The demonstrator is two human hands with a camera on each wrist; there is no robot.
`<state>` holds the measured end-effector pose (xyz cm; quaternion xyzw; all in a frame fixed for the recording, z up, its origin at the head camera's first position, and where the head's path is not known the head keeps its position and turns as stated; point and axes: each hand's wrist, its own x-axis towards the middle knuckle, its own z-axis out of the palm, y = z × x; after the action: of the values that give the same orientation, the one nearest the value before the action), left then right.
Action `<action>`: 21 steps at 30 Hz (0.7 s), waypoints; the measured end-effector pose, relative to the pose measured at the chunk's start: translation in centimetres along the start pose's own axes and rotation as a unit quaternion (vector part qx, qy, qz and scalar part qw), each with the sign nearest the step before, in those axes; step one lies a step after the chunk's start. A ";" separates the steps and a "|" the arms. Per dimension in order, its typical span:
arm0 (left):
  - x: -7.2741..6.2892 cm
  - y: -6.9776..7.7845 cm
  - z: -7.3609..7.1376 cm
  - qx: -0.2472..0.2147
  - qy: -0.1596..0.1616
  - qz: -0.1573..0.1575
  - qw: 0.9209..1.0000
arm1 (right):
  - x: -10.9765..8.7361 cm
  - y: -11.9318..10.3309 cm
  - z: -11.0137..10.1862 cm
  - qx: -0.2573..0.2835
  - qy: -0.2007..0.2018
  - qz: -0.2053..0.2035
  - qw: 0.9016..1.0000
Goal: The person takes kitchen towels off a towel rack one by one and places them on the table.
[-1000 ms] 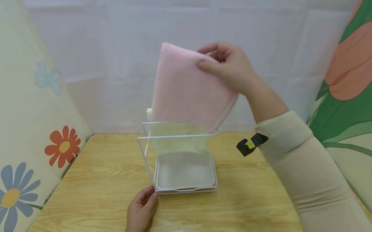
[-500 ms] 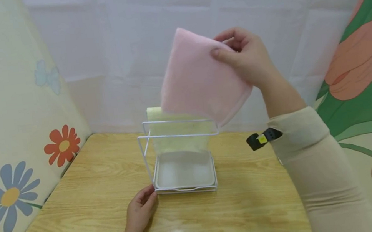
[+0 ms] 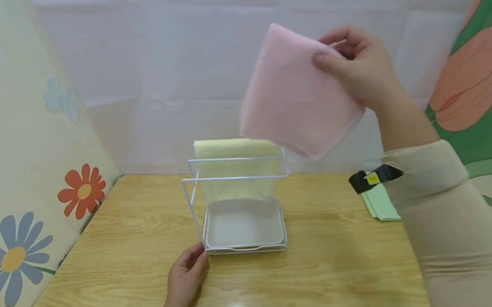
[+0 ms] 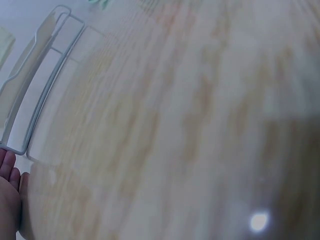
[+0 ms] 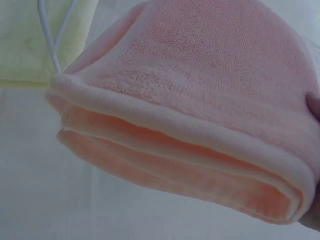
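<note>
Up in the air, right of the rack, my right hand point(image 3: 362, 67) pinches a folded pink towel point(image 3: 299, 96) by its upper right edge, thumb on the near face. In the right wrist view the layered folds of the pink towel point(image 5: 215, 75) show along its lower edge. A white wire rack point(image 3: 235, 178) stands on the table. My left hand point(image 3: 185, 276) holds its front left bottom corner between thumb and fingers; the left wrist view shows those fingertips only partly. Over the rack's back bar hangs a pale yellow towel point(image 3: 233, 147).
A light grey tray point(image 3: 242, 223) lies in the rack's base. Partly behind the right sleeve, a folded green cloth point(image 3: 378, 204) lies on the wooden table point(image 3: 333, 265). A white sheet point(image 3: 133, 60) closes the back, with painted panels at both sides.
My right hand has carried the pink towel right and slightly up, away from the rack. More of the yellow towel now shows, and the green cloth has come into view. The left hand stays put.
</note>
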<state>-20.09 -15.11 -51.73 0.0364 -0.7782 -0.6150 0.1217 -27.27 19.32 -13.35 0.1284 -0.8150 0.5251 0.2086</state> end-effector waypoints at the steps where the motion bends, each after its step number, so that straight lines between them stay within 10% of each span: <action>1: 0.0 0.0 0.0 0.000 -0.001 -0.001 1.000 | 0.0 0.2 -0.3 0.002 0.001 0.005 1.000; 21: -0.1 0.1 0.1 -0.003 0.006 0.001 1.000 | -1.6 6.3 -3.8 -0.134 -0.011 0.082 0.987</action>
<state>-20.00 -14.97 -51.67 0.0387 -0.7756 -0.6171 0.1268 -27.81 25.37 -17.76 0.0374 -0.8880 0.4250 0.1715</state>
